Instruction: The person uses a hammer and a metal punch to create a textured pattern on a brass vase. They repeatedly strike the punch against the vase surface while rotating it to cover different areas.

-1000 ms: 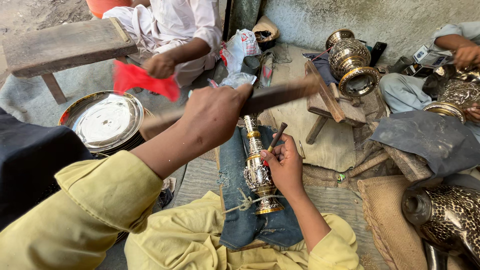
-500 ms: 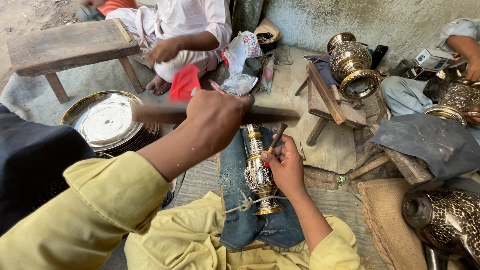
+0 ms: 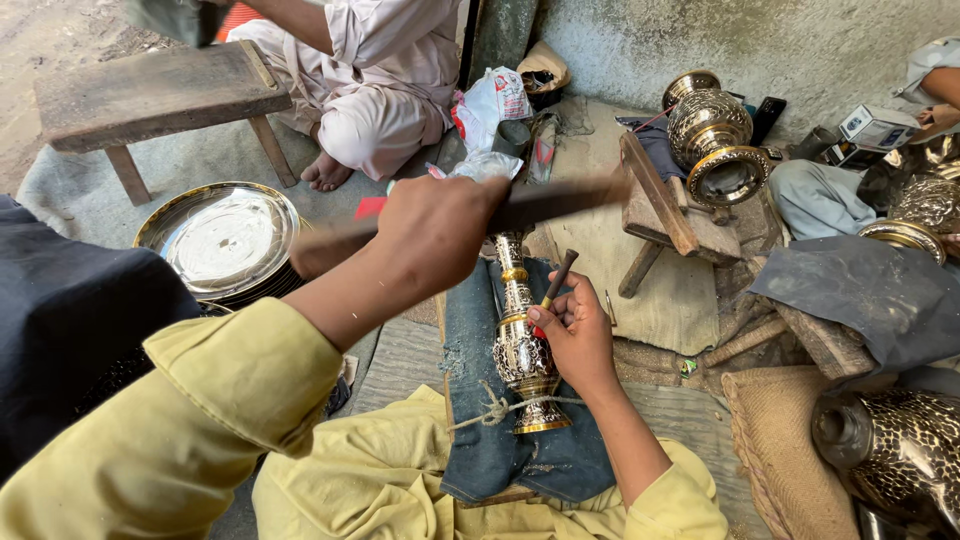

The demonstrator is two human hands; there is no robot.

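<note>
Engraved brass vase [image 3: 522, 345], slender-necked and shiny, lies tied with twine on a denim-covered board's [image 3: 470, 400] middle. The right hand [image 3: 575, 330] pinches a thin dark chisel [image 3: 556, 280] against it. The left hand [image 3: 430, 235] clenches a blurred, flat wooden mallet [image 3: 540, 205] above.

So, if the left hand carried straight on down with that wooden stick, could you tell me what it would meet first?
Most likely the top of the small chisel that the right hand holds against the brass vase. The left hand holds the wooden stick above it, though depth is hard to judge from this view.
</note>
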